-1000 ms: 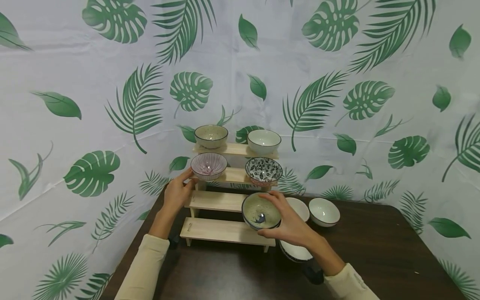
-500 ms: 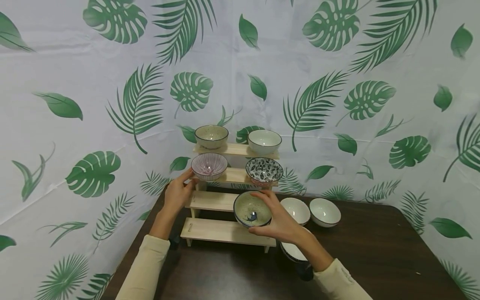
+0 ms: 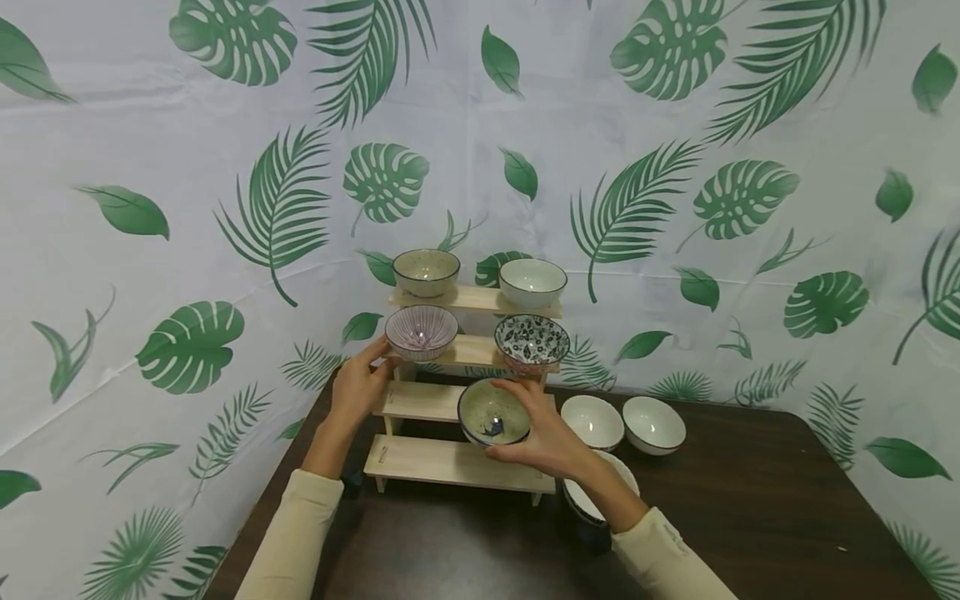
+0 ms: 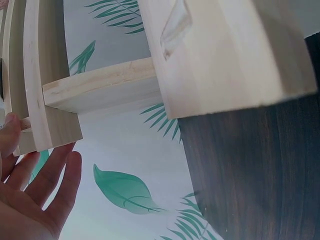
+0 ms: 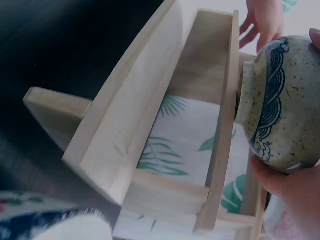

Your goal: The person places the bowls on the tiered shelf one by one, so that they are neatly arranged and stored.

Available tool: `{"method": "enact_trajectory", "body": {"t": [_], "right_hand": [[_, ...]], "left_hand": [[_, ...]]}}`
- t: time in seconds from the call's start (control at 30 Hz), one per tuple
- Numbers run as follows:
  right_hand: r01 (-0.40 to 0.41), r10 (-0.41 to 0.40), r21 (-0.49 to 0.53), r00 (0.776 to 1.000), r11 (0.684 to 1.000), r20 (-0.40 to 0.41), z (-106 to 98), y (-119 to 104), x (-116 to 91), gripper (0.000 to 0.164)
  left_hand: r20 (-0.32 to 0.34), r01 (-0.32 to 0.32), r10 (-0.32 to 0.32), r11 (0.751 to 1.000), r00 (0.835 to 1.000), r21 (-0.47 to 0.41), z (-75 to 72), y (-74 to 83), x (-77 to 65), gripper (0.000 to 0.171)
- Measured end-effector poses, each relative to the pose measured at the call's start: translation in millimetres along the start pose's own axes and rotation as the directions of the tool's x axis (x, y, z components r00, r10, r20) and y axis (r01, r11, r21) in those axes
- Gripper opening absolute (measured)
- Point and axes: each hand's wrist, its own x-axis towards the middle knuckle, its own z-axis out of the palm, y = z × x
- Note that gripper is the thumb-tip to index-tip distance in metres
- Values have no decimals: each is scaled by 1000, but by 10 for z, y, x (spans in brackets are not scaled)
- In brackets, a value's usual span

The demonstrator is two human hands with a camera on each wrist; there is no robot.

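My right hand [image 3: 543, 429] grips a speckled beige bowl [image 3: 483, 408] by its side, thumb toward the front and fingers at the back. Blue wave patterns show on its outside in the right wrist view. The bowl's foot is at the second-lowest board of a stepped wooden stand [image 3: 420, 400]; whether it touches is unclear. My left hand [image 3: 360, 387] holds the stand's left end, seen in the left wrist view with fingers [image 4: 50, 170] around a board end. Just above it, a purple-striped bowl [image 3: 422, 331] sits on a higher step beside a black-flowered bowl [image 3: 531, 342].
The top step carries a beige bowl [image 3: 426, 273] and a white bowl [image 3: 533, 283]. Right of the stand, white-lined bowls [image 3: 654, 425] rest on the dark table [image 3: 750, 500], one partly behind my right forearm. A leaf-printed cloth [image 3: 465, 125] hangs behind.
My right hand has carried the speckled bowl leftward over the second-lowest step. The left hand stays at the stand's end.
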Motion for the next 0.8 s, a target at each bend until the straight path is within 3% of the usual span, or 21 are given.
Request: {"method": "enact_trajectory", "body": {"t": [0.47, 0.8], "right_hand": [[-59, 60, -33, 998, 998, 23, 68, -49, 201, 100], [-52, 53, -29, 997, 998, 62, 100, -31, 295, 102]], "left_hand": [[-12, -7, 7, 1000, 1000, -6, -1, 17, 5, 47], [-5, 4, -4, 1000, 1000, -4, -10, 3, 8, 48]]}}
